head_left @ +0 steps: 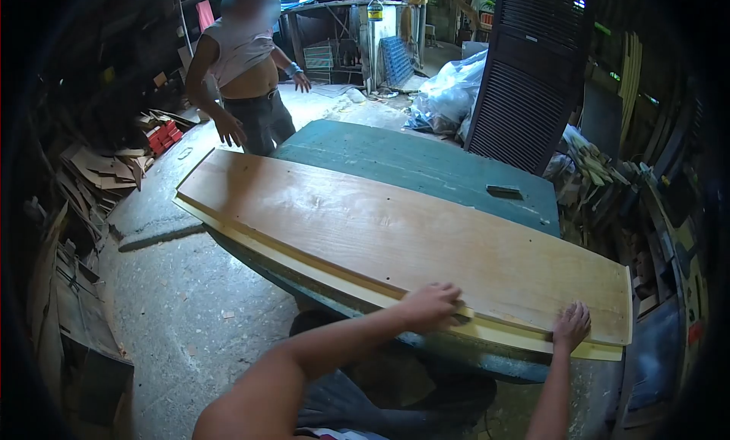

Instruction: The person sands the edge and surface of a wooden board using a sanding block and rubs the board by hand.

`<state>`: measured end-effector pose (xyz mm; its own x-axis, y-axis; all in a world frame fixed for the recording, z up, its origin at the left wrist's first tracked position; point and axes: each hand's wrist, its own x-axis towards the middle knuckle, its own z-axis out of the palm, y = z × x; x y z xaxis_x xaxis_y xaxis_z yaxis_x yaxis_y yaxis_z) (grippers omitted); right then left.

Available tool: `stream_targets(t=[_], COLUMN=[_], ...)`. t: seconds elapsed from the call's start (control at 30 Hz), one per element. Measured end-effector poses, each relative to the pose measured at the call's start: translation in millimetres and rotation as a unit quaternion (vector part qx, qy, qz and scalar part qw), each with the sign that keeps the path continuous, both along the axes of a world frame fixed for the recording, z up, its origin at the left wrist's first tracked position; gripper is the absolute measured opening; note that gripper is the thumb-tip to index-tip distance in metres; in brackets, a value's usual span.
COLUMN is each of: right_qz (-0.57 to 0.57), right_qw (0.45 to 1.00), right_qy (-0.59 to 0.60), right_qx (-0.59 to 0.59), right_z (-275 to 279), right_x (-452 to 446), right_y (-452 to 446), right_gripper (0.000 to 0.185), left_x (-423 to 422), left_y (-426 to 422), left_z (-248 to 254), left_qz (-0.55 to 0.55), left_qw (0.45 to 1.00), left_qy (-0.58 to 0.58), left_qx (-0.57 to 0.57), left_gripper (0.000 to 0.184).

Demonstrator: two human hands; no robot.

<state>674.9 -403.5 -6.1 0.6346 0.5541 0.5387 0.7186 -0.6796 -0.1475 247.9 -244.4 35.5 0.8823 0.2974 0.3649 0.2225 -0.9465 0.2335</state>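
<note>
A long, light-brown wooden panel (pixel 334 219) lies flat across a green-topped table, with a pale wooden strip (pixel 304 260) along its near edge. My left hand (pixel 430 306) is over that near edge, right of the middle. Its fingers are curled, and whatever may be inside them is hidden. Further right, my right hand (pixel 572 326) rests on the panel near its right end, fingers stretched over the top surface. Several small dark spots dot the panel.
A person (pixel 255 67) stands beyond the panel's left end, hands held low. The green tabletop (pixel 411 166) carries a small dark block (pixel 504 192). Behind it lean a dark louvred door (pixel 525 75) and plastic sheeting (pixel 452 90). Wood scraps (pixel 99 166) are piled at left.
</note>
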Motion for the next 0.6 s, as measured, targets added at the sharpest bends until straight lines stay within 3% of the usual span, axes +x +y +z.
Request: stream_targets(t=[0.13,0.27,0.37,0.53,0.6], right_qz=[0.006,0.027,0.023,0.030,0.080], right_qw=[1.000,0.999,1.000,0.999,0.969], right_qy=[-0.009,-0.013,-0.014,-0.030,-0.234], right_qx=[0.013,0.013,0.009,0.016,-0.028], right_z=[-8,-12,-12,-19,-39], right_x=[6,13,12,20,38], right_y=[-2,-7,-5,-5,-6], right_gripper=[0.044,0.044,0.043,0.041,0.039], left_x=[79,84,27,-134,-165], left_y=[-42,-44,-14,55,71], left_z=[1,-5,-21,-2,2], left_qz=[-0.002,0.009,0.029,0.029,0.038], left_qw=[1.000,1.000,0.999,0.998,0.998], left_qy=[0.012,0.019,-0.027,-0.043,-0.045], left_qx=[0.023,-0.010,0.018,0.036,0.037], left_gripper=[0.044,0.045,0.045,0.038,0.035])
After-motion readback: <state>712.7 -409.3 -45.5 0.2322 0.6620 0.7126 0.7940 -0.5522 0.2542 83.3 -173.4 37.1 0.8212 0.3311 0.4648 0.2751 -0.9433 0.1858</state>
